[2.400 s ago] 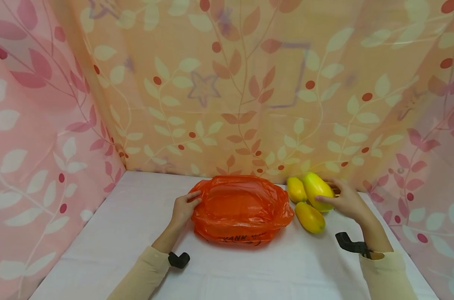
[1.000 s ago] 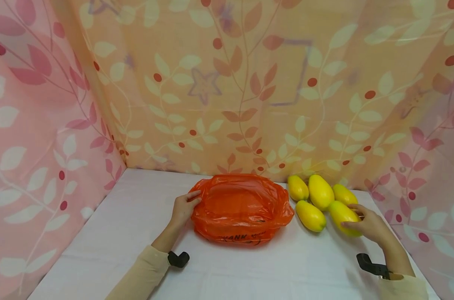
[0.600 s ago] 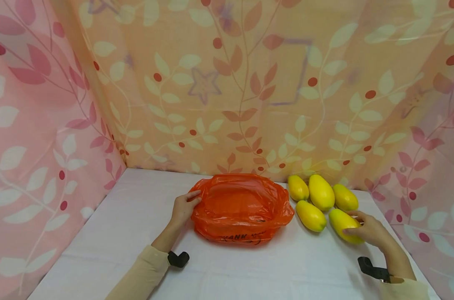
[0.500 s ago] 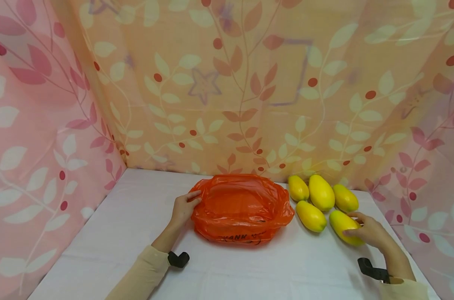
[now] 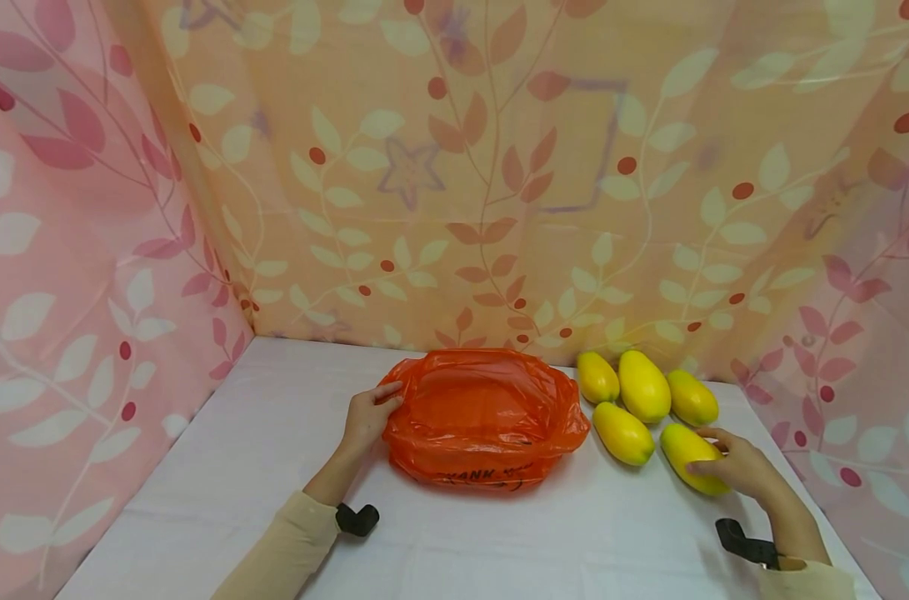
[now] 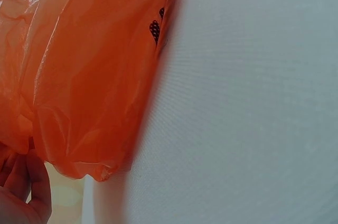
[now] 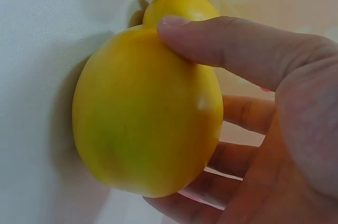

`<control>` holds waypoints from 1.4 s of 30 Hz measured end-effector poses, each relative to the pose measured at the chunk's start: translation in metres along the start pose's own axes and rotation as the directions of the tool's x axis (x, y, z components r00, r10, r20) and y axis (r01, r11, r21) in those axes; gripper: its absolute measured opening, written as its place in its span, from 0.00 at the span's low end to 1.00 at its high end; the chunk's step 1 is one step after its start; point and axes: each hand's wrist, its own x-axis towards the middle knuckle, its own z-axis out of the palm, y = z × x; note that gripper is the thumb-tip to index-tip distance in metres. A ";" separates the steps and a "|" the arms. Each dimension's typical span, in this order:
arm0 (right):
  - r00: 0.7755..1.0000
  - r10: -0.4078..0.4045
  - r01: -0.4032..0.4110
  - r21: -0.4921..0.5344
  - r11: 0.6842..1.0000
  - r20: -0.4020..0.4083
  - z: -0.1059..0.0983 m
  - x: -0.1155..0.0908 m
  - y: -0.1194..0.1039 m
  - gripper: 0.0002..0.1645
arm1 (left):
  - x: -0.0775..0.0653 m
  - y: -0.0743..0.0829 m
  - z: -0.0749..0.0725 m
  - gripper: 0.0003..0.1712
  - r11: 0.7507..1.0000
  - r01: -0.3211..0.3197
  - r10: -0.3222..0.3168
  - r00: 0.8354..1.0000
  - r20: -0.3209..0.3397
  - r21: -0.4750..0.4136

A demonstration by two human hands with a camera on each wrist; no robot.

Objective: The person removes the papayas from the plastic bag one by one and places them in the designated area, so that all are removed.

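Note:
On the left side of an orange-red plastic bag (image 5: 484, 417), my left hand (image 5: 366, 421) pinches the edge between thumb and fingers. Printed black letters show low on the bag's front, and its mouth gapes upward. In the left wrist view the bag's side (image 6: 90, 92) hangs in front of the fingers (image 6: 38, 182). My right hand (image 5: 735, 462) grips a yellow papaya (image 5: 686, 454) with a greenish end, thumb on the near side and fingers round the back. The right wrist view shows that papaya (image 7: 142, 113) close up, low against the white cloth.
Several more yellow papayas lie in a cluster right of the bag, among them a large one (image 5: 644, 386) and a smaller one (image 5: 623, 433). The white tabletop (image 5: 461, 550) ends at a patterned curtain (image 5: 454, 208) behind, with pink cloth (image 5: 87, 292) at the sides.
My right hand has moved from the back of the cluster toward the right front, and the gripped papaya has shifted slightly nearer to me, away from the others. The left hand and bag stay put.

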 end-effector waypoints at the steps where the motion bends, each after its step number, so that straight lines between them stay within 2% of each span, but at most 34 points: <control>1: 1.000 0.001 -0.001 0.000 1.000 0.002 0.000 0.000 0.000 0.58 | 0.000 0.000 0.000 0.19 1.000 0.002 -0.002 1.000 0.000 0.001; 18: 1.000 0.018 -0.018 0.007 1.000 0.003 -0.001 -0.002 0.001 0.62 | 0.000 0.002 0.000 0.19 1.000 0.018 -0.018 1.000 0.007 -0.012; 23: 0.999 0.036 -0.036 0.003 0.999 -0.019 -0.004 -0.006 -0.002 0.63 | 0.000 0.002 0.001 0.20 1.000 0.023 -0.023 1.000 0.010 -0.011; 29: 0.997 0.024 -0.025 -0.012 1.000 -0.067 -0.007 -0.009 -0.008 0.62 | 0.000 0.002 0.001 0.20 1.000 0.022 -0.022 1.000 0.012 -0.011; 32: 0.993 -0.003 0.000 -0.022 1.000 -0.118 -0.005 -0.013 -0.013 0.58 | -0.001 0.002 0.001 0.20 1.000 0.020 -0.020 1.000 0.012 -0.010; 42: 0.956 -0.038 0.036 -0.012 0.999 -0.292 0.012 -0.024 -0.040 0.51 | -0.002 0.000 0.001 0.22 0.999 -0.034 0.034 0.999 -0.003 0.001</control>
